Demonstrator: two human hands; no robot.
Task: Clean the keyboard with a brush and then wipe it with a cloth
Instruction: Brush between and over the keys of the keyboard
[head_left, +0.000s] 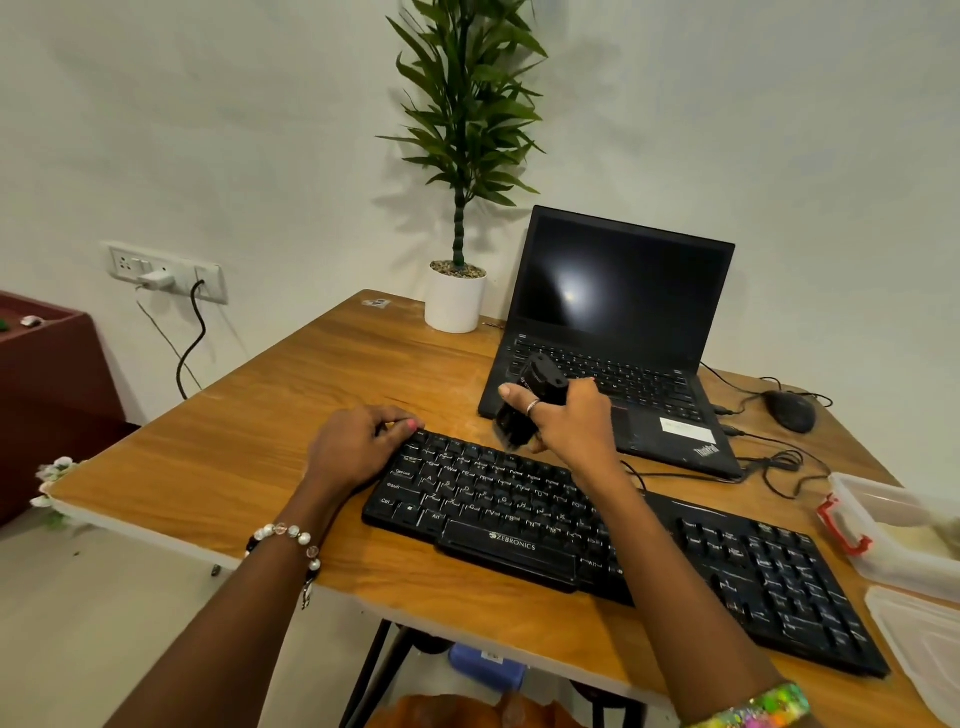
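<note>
- Your right hand (569, 423) is wrapped around a black brush (527, 408), fingers closed on its body with the thumb across the front; the bristle end points down and hangs just above the top row of keys, blurred, so I judge you are mid-stroke rather than resting.
- The keyboard (597, 535) lies directly under both hands on the wooden desk (234, 457), running diagonally from beneath your left hand out past your right wrist toward the number pad.
- Your left hand (358, 441) is flat and loosely open, fingertips touching the keyboard's top-left corner and gripping nothing. That placement makes sense as a brace, keeping the board from sliding while the brush pushes across it.
- The brush is tilted, not upright (its upper end leans away from you, toward the laptop (618, 332) just beyond your right hand), which should let the bristles reach into the gaps between keys.
- To the right of your right forearm sits a clear plastic box (893, 530) with a red latch; its lid (924, 639) lies nearer you. Whether the cloth is inside, I cannot tell.
- Judging by this, you are in the brushing stage, working the upper-left keys; the rest of the board and the wipe remain.
- Watch the cable (769, 467) beyond your right wrist.
</note>
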